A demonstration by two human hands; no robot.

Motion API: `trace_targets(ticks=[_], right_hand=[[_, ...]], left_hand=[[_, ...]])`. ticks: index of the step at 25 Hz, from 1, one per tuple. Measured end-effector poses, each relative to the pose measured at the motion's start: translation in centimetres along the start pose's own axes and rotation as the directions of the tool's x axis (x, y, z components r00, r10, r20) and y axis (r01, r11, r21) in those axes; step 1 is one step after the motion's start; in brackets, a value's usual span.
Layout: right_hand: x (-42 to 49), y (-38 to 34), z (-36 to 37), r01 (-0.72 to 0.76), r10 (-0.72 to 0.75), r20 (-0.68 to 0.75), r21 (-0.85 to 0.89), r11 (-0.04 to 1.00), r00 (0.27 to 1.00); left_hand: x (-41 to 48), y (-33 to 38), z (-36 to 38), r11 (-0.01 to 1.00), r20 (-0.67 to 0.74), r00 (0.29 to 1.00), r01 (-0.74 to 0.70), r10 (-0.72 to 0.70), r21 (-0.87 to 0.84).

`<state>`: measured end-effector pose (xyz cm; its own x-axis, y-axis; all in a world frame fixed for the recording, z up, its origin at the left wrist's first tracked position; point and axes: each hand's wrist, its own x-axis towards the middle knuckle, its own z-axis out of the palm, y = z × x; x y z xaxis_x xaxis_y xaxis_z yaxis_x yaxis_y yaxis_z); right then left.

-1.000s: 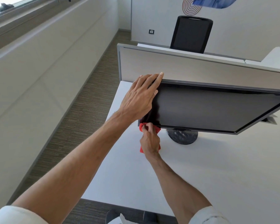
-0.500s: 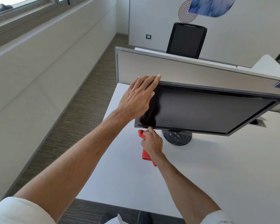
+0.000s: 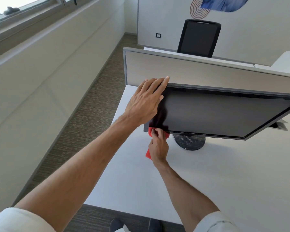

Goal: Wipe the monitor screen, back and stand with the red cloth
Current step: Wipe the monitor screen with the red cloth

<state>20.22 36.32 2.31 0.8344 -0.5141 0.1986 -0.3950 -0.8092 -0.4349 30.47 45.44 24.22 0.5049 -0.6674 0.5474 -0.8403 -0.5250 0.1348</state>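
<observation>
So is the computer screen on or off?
Off. The monitor screen is plain dark, showing only a reflection of the left hand.

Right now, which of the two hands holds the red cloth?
The right hand, low at the monitor's bottom left corner, pinches the red cloth. The left hand lies flat and empty on the upper left corner.

An office: white desk (image 3: 208, 181) with a divider panel (image 3: 191, 71), a monitor (image 3: 224, 113), black swivel chair (image 3: 199, 37) beyond
</observation>
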Motion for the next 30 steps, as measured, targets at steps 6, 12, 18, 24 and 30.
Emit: trace_targets(ticks=[6,12,18,24,30], right_hand=[[0.3,-0.4,1.0,0.101,-0.094,0.099,-0.070,0.992,0.991],[1.8,1.0,-0.2,0.385,-0.292,0.277,-0.384,0.839,0.915],[2.0,0.5,-2.1,0.509,-0.305,0.420,-0.565,0.649,0.855],[2.2,2.1,-7.2,0.442,-0.144,0.446,-0.688,0.575,0.883],[1.0,13.0,-9.1,-0.176,0.179,-0.022,-0.342,0.923,0.984]], left_hand=[[0.1,0.3,0.5,1.000,0.000,1.000,0.029,-0.029,0.007],[-0.3,0.2,0.5,0.999,-0.025,1.000,0.014,-0.013,0.034],[-0.3,-0.2,0.5,0.999,-0.009,1.000,-0.007,0.007,0.045],[-0.3,0.0,0.3,0.999,-0.030,0.999,-0.024,0.025,0.045],[-0.1,0.3,0.4,0.999,-0.048,0.998,-0.032,0.034,0.037]])
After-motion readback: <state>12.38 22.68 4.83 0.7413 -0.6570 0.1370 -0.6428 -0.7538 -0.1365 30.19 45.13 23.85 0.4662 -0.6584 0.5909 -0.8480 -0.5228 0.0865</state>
